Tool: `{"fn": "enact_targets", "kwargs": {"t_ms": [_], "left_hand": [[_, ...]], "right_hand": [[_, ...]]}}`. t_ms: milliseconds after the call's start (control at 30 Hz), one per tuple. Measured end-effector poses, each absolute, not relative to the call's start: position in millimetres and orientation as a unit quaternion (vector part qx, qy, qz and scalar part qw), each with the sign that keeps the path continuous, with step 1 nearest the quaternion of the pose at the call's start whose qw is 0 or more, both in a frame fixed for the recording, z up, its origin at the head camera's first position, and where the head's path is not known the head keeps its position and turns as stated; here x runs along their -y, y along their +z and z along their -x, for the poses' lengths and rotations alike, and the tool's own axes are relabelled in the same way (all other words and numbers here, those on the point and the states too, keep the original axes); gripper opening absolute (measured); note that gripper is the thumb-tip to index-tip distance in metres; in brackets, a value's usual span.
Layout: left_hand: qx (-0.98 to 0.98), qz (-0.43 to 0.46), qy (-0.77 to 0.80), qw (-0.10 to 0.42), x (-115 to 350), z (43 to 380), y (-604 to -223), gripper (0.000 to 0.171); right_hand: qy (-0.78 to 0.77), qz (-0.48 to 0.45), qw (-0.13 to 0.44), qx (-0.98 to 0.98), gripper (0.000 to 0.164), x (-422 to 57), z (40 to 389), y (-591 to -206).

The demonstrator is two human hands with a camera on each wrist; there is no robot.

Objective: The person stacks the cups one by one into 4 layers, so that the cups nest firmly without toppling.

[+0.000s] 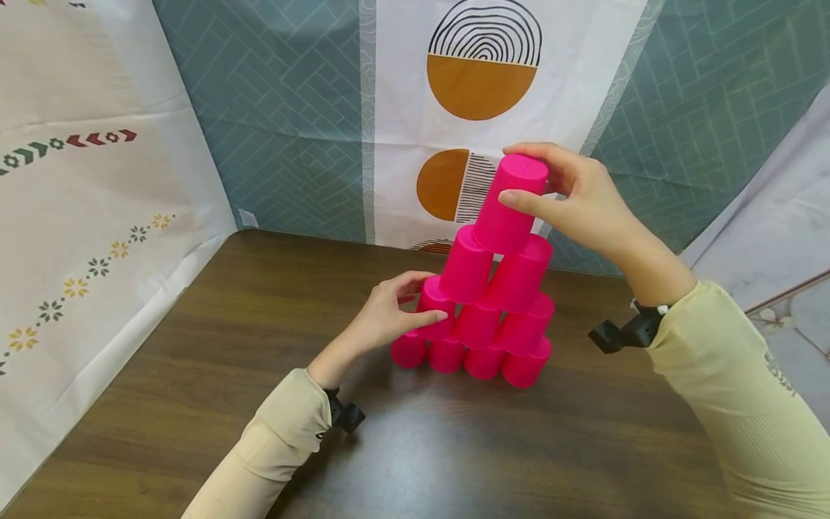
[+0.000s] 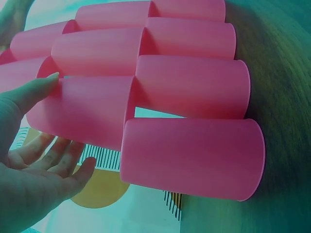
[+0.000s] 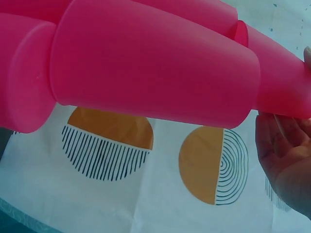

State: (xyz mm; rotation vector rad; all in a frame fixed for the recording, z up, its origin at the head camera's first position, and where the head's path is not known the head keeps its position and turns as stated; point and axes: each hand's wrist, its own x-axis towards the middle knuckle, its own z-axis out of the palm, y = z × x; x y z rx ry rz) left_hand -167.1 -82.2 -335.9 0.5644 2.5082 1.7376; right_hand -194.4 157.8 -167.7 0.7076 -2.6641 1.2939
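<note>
A pyramid of upside-down bright pink cups [image 1: 478,324] stands on the table, with several in the bottom row and fewer in each row above. At its peak my right hand [image 1: 590,193] grips the single top cup [image 1: 506,220], thumb on the near side and fingers on the far side. That cup's lower rim meets the tops of the two cups [image 1: 467,267] beneath. My left hand [image 1: 382,313] spreads around the leftmost cup [image 2: 87,104] of the second row up. Its thumb lies over that cup's near side; the fingers are behind, loosely bent, their tips showing apart from it.
Dark wood-grain table [image 1: 415,447] surrounds the stack. A patterned cloth backdrop [image 1: 292,144] rises close behind the cups, with a cream cloth [image 1: 97,216] at the left and a pale one [image 1: 765,202] at the right.
</note>
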Motion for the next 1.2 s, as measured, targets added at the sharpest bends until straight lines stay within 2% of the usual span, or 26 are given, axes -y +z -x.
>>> {"fn": "enact_targets", "kwargs": {"t_ms": [400,667,933,1200], "left_hand": [[-0.810,-0.182,0.557,0.025,81.9,166.5,-334.6,0.055],[-0.812,-0.186,0.553,0.024,82.7,167.1,-336.2,0.055],[-0.811,-0.193,0.552,0.026,81.8,167.3,-335.4,0.054],[-0.817,-0.209,0.536,0.031,85.2,168.7,-336.4,0.058]], "right_hand": [[0.434,-0.228,0.016,0.871,0.062,-156.1,192.6,-169.4],[0.420,-0.227,0.028,0.878,0.068,-156.3,191.4,-170.3],[0.425,-0.238,0.011,0.873,0.078,-162.1,190.0,-174.5],[0.426,-0.264,0.018,0.865,0.078,-170.6,187.9,-178.3]]}}
